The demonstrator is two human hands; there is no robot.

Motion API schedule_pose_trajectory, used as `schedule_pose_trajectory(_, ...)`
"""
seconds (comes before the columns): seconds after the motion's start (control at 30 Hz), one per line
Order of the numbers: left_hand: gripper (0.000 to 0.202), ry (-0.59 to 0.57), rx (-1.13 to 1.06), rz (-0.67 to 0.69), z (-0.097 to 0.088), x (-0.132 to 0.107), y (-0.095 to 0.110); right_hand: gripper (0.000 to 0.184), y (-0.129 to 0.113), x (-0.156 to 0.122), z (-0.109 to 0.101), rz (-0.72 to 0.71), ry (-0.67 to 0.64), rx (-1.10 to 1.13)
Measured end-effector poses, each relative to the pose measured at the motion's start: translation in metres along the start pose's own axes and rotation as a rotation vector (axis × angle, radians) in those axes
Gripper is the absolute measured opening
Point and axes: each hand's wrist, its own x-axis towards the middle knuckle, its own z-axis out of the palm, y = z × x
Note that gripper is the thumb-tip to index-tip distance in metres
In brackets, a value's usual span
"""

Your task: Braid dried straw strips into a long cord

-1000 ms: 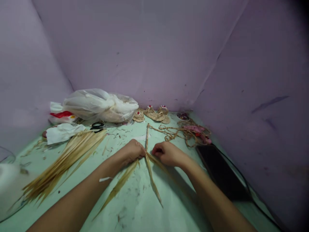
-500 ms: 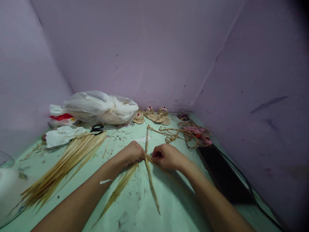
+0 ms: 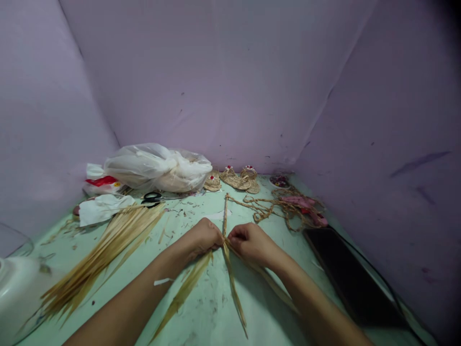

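A thin braided cord of dried straw (image 3: pixel 225 216) runs straight away from my hands over the pale green tabletop. At its near end it splits into flat straw strips. My left hand (image 3: pixel 206 235) is closed in a pinch on one strip (image 3: pixel 183 295), whose tail trails toward me on the left. My right hand (image 3: pixel 255 244) pinches another strip just right of the split, its tail passing under my forearm. Between the hands a third strip (image 3: pixel 235 290) hangs free toward me. My fingertips partly cover the split.
On the left lie a bundle of straw strips (image 3: pixel 97 259), black-handled scissors (image 3: pixel 151 198) and a white cloth (image 3: pixel 103 208). Behind are a knotted plastic bag (image 3: pixel 154 168) and small woven slippers (image 3: pixel 236 180). To the right are tangled braided cord (image 3: pixel 264 211) and a dark flat panel (image 3: pixel 353 274) with a cable.
The whole view has shifted, so things sit slightly lower and further right. My right hand's fingertips are a little closer to the split. Both hands keep their pinch on the strips.
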Motion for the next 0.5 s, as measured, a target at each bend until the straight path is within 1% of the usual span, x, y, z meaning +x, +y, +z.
schedule_pose_trajectory(0.1, 0.015, -0.032, -0.036, 0.016, -0.002, -0.001, 0.0, 0.012, -0.002, 0.002, 0.004, 0.085, 0.014, 0.198)
schedule_pose_trajectory(0.2, 0.015, -0.04, -0.051, 0.016, -0.003, 0.0, 0.0, 0.009, -0.008, 0.001, 0.005, 0.236, -0.016, 0.447)
schedule_pose_trajectory(0.3, 0.015, -0.03, -0.045, 0.026, -0.003, 0.0, -0.001, 0.011, -0.014, 0.0, 0.006, 0.366, -0.031, 0.647)
schedule_pose_trajectory(0.4, 0.015, -0.03, -0.048, 0.031, -0.002, -0.001, -0.001, 0.012, -0.017, -0.001, 0.007, 0.413, -0.045, 0.748)
schedule_pose_trajectory(0.5, 0.017, -0.024, -0.061, 0.025, -0.002, 0.0, -0.001, 0.011, -0.018, -0.001, 0.007, 0.424, -0.05, 0.74)
